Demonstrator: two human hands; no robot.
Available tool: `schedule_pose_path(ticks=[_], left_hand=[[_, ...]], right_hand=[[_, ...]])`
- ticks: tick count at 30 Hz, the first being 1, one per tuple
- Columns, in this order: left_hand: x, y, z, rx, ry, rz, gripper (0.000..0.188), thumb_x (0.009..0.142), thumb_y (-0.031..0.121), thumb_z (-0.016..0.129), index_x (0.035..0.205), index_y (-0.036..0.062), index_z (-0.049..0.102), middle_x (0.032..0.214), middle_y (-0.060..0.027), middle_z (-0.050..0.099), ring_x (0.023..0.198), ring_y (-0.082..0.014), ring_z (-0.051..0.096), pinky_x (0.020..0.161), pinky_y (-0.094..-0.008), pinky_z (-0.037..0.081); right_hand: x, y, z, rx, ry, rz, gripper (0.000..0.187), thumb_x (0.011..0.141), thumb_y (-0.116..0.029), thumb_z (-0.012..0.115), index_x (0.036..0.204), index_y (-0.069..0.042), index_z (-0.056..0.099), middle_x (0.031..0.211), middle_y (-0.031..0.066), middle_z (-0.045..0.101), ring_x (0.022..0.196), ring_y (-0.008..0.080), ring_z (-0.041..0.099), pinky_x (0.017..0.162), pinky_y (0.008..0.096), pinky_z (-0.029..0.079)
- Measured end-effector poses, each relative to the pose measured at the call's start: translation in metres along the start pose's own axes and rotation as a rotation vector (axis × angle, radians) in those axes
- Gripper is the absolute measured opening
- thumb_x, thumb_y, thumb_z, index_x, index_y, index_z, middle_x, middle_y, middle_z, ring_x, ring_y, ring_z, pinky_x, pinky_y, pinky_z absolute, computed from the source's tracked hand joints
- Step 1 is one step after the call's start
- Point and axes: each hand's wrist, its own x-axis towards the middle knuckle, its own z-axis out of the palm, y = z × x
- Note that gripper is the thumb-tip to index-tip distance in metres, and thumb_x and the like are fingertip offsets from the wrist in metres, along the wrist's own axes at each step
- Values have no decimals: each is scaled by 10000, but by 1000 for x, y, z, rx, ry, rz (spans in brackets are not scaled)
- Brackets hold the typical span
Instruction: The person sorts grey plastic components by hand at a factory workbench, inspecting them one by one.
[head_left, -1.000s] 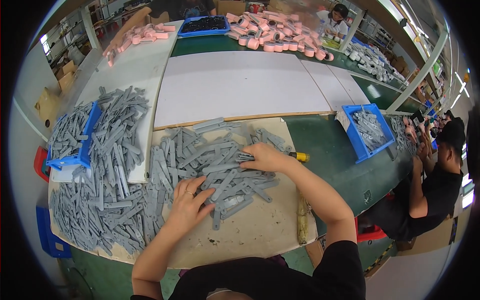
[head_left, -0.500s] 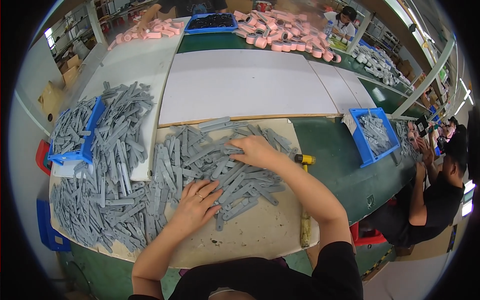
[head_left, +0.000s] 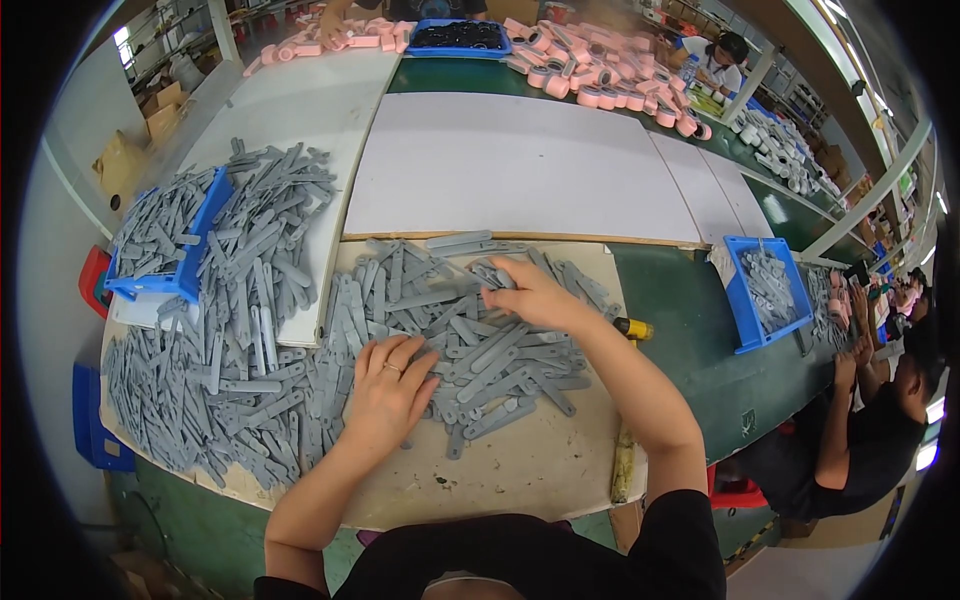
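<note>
Many flat grey plastic strips [head_left: 490, 375] with rounded ends lie in a loose pile on the tan board in front of me. My right hand [head_left: 525, 295] is at the far side of this pile, its thumb and fingers closed around a few grey strips [head_left: 488, 274]. My left hand [head_left: 385, 395], with a ring on one finger, rests over the near middle of the pile. Its fingers lie forward over the strips with the thumb apart, and I see nothing gripped in it.
Left stands a blue bin [head_left: 205, 235] of grey strips amid a larger heap [head_left: 265, 230]. Another blue bin [head_left: 745, 300] is at right, near a seated co-worker [head_left: 870, 430]. A yellow-and-black tool [head_left: 635, 328] lies by the board's right edge. Pink parts [head_left: 610, 75] and a black-filled tray [head_left: 458, 38] sit at the back.
The whole view has shifted, so the table appears farther right. My left hand has drawn slightly left over the pile, its fingers closer together. My right hand still grips strips, turned a little.
</note>
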Motion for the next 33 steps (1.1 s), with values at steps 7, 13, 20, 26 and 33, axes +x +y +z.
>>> schedule_pose_path(ticks=[7,13,20,26,33], left_hand=[[-5,-3,3,-2,-21,-23,268,724,125,658,980,56,615,1097,-115,551,1051,-286,489,932,-461,342],[-7,-3,4,-13,-8,-25,253,725,122,656,966,54,620,1102,-117,555,1051,-285,489,935,-458,341],[-7,-4,5,-19,-5,-19,252,727,127,659,966,55,627,1095,-105,563,1059,-267,488,941,-458,342],[-9,-5,6,-3,-2,-18,275,707,114,678,972,70,622,1081,-81,554,1045,-264,503,925,-448,363],[-9,-5,10,-8,-1,-7,273,722,121,668,987,79,617,1077,-78,555,1033,-260,505,930,-456,359]], right_hand=[[13,10,29,-494,79,-141,231,766,-255,669,826,-43,600,726,123,596,655,221,569,615,306,447],[13,-3,12,390,139,65,185,758,-170,660,860,-28,602,888,75,637,702,126,566,588,256,456],[30,-9,14,514,197,96,155,811,-187,497,868,-49,456,840,148,643,658,179,598,542,253,439],[36,-15,54,-643,20,118,352,736,-290,628,891,24,597,801,185,633,778,329,628,705,417,492],[54,7,38,-617,106,122,341,679,-288,632,796,30,595,796,190,633,780,330,625,680,426,494]])
